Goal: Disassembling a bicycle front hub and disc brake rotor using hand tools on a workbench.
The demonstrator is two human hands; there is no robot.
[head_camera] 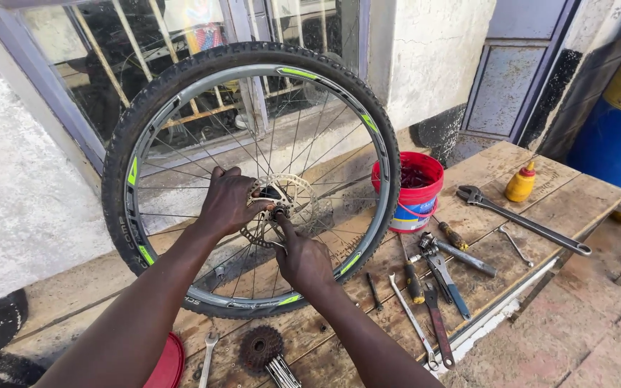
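Hub (pixel 277 210) of a bicycle wheel (pixel 250 177) is where both hands meet, just left of the frame's centre. The wheel is stood upright on the desk (pixel 540 187), leaned back toward the window (pixel 181 65) in the upper left, so its axle is pointed out toward the viewer. The left hand (pixel 228 201) is closed over the hub's upper left side, by the brake disc (pixel 282 212); the right hand (pixel 305 260) is brought up from below, its fingers pinched narrow on the axle end. Whether a small part is held between those fingers cannot be told. Both hands are about equally near, the left above and the right beneath.

The tyre is knobbly black rubber, the rim grey metal with green flashes, the spokes thin and bright. The disc is flat, perforated steel. The desk is made of rough, worn planks.

A dark, toothed sprocket cluster (pixel 261 348) is seen at the lower edge, below the wheel. A red bucket (pixel 408 190) is set right of the tyre. Farther right, a long adjustable wrench (pixel 522 219) and a yellow squeeze bottle (pixel 521 182) are laid out, with pliers (pixel 440 269) and spanners (pixel 411 316) scattered at lower centre-right.
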